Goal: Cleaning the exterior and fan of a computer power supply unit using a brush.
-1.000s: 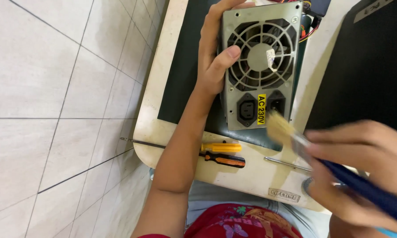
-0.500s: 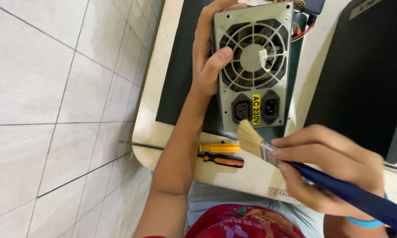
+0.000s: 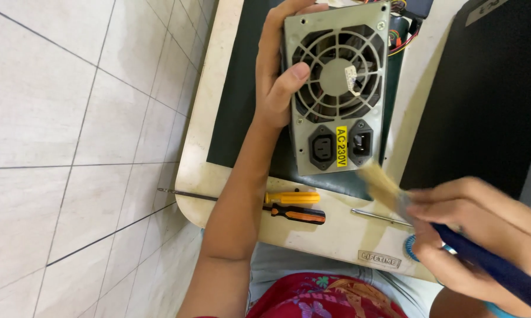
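My left hand (image 3: 280,76) grips a grey metal computer power supply (image 3: 336,88) by its left side, thumb resting on the round fan grille. The unit stands on a dark mat (image 3: 242,94), its two black sockets and a yellow sticker facing me. My right hand (image 3: 472,235) holds a paintbrush (image 3: 395,191) with a dark blue handle and pale bristles. The blurred bristles sit just below the unit's lower right corner, a little apart from it.
Two screwdrivers, one with a yellow handle (image 3: 292,198) and one black and orange (image 3: 295,214), lie on the beige table (image 3: 206,176) near its front edge. A thin metal rod (image 3: 380,217) lies beside them. A black case (image 3: 483,88) fills the right. Tiled floor (image 3: 71,147) is at left.
My right hand has swung the brush to the right and down, away from the bottom edge of the power supply. The left hand keeps its grip on the unit.
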